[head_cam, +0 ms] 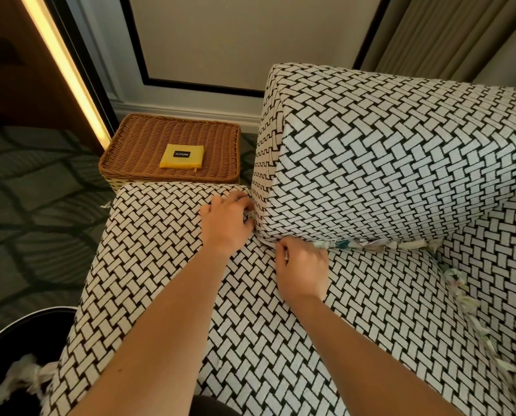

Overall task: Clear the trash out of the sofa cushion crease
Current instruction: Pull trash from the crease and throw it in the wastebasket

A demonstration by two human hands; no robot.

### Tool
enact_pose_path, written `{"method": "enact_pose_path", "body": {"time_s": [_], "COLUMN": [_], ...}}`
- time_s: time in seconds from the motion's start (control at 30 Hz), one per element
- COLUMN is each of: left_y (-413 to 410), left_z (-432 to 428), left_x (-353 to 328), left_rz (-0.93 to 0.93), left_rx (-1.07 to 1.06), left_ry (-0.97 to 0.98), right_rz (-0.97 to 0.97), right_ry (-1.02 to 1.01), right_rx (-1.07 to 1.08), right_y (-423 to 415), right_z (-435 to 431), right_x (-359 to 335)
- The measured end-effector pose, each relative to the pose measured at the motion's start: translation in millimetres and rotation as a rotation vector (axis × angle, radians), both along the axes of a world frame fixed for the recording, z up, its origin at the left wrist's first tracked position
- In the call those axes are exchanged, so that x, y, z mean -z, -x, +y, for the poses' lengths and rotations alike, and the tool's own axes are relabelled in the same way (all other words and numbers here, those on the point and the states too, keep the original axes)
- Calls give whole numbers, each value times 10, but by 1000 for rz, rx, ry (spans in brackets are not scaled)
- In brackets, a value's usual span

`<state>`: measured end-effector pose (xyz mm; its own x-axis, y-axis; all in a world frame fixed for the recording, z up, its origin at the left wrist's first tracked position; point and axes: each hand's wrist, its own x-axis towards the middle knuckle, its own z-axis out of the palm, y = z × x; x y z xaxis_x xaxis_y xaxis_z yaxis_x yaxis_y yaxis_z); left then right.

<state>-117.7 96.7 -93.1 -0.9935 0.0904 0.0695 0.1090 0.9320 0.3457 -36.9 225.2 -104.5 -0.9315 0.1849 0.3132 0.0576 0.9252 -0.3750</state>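
Crumpled scraps of paper trash (380, 244), mostly white with touches of teal and pink, sit wedged in a row along the sofa cushion crease (401, 247) at centre right of the frame, where the seat meets the back cushion. More scraps (473, 313) trail down the side crease (449, 274) toward the lower right edge, blurred and hard to tell apart. The sofa (280, 340) is covered in a black-and-white basket-weave fabric and fills the middle and right of the frame.

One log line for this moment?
left hand: pinching scrap at crease end | right hand: closed at crease | paper scraps: remaining in crease | bin: holds scraps
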Motion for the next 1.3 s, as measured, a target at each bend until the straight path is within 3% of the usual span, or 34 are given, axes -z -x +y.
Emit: {"method": "enact_pose_path", "body": {"time_s": [0.67, 0.83, 1.03, 1.17, 1.3], "left_y": [60, -82, -268, -563, -881], "left_z": [-26, -92, -166, -281, -480], "left_x": [-26, 25, -52, -73, -39], "left_rz": [-85, 19, -102, -6, 122], "left_rx": [38, 12, -39, -150, -189], "left_ry": [-64, -245, -559, -768, -720], "right_rz": [55, 31, 52, 27, -25], "right_ry": [-31, -45, -46, -37, -2], "right_rx": [9, -5, 8, -14, -110], "right_y": [25, 23, 19, 18, 24], "right_z": [14, 21, 19, 29, 11], "right_x": [70, 91, 85, 73, 46]}}
